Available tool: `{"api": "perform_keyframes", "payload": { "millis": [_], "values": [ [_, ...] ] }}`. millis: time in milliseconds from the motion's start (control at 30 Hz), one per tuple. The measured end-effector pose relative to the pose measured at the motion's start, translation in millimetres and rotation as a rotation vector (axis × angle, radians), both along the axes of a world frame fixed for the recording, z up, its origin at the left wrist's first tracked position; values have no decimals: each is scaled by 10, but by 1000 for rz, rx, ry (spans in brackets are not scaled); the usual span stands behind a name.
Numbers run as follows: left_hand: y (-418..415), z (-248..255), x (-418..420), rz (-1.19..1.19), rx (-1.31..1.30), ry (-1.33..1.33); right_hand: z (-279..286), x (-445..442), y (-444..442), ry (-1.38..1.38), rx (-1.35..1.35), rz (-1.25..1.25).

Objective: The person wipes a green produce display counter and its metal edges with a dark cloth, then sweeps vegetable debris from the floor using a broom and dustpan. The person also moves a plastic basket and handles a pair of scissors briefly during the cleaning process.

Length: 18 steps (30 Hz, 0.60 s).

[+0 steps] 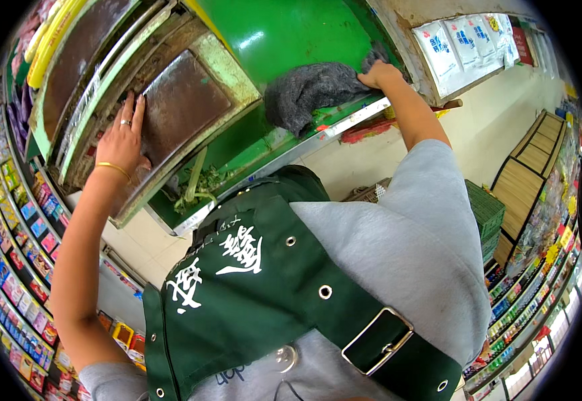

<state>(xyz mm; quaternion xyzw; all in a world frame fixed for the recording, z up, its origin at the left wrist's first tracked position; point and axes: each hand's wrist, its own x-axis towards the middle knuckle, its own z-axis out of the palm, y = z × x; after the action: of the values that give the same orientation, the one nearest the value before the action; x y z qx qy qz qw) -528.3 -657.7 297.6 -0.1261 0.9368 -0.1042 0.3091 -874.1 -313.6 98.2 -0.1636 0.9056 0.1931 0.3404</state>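
Observation:
My right hand point(382, 75) grips one end of a dark grey cloth point(316, 92). The rest of the cloth lies bunched on a bright green surface point(291, 35), close to its metal-edged rim point(356, 119). To the left, my left hand point(120, 138) rests with extended fingers against a worn panel with a brown inset point(188, 103) and a pale green, dirt-stained frame point(221, 65). A ring and a yellow bracelet are on that hand and wrist. Whether the palm bears any of the panel's weight cannot be seen.
Green leaf scraps point(196, 188) lie in the green trough below the panel. White printed packets point(464, 45) sit at the upper right. Stacked green crates point(484, 213) stand on the right, near a wooden-topped display point(521, 175). Packed shelves point(15, 250) line the left.

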Motion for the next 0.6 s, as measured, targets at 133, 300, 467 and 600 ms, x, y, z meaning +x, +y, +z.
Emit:
{"api": "perform_keyframes", "payload": {
  "millis": [133, 300, 467, 600],
  "values": [
    [-9, -34, 49, -31, -14, 33, 227, 208, -2, -81, 139, 137],
    [-47, -25, 125, -81, -30, 46, -30, 680, -241, -242, -102, 337],
    [-69, -42, 174, -123, 5, 109, 95, 1902, -873, -284, -179, 526],
    [-4, 174, 124, -96, 60, 52, 248, 2372, -1086, -383, -216, 466]
  ]
}}
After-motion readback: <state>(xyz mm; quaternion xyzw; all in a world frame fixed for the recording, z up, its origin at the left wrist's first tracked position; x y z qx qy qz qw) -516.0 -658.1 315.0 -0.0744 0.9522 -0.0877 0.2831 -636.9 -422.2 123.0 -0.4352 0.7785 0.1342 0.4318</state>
